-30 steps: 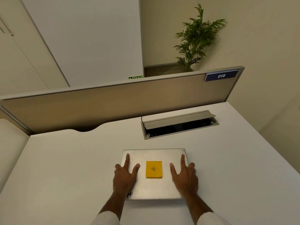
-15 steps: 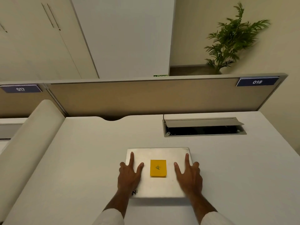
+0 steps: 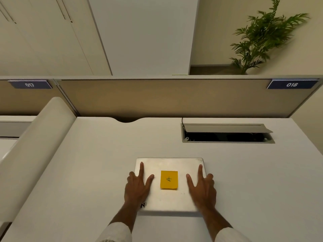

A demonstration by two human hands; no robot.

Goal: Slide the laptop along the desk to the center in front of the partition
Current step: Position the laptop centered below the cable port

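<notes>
A closed silver laptop (image 3: 169, 165) lies flat on the white desk (image 3: 244, 180), near the front edge. A yellow sticky note (image 3: 169, 180) sits in the middle of its lid. My left hand (image 3: 137, 186) presses flat on the lid's left part, fingers spread. My right hand (image 3: 202, 186) presses flat on the right part the same way. The beige partition (image 3: 157, 96) runs across the back of the desk, well beyond the laptop.
An open cable hatch (image 3: 227, 133) is cut into the desk at the back right. A curved notch (image 3: 126, 120) sits in the desk's rear edge. A white rounded divider (image 3: 35, 151) borders the desk on the left. Labels 017 (image 3: 29, 84) and 018 (image 3: 291, 84) hang on the partition.
The view has swung left, bringing the left divider and label 017 into sight. The laptop has shifted left along the desk, away from the cable hatch, under both hands.
</notes>
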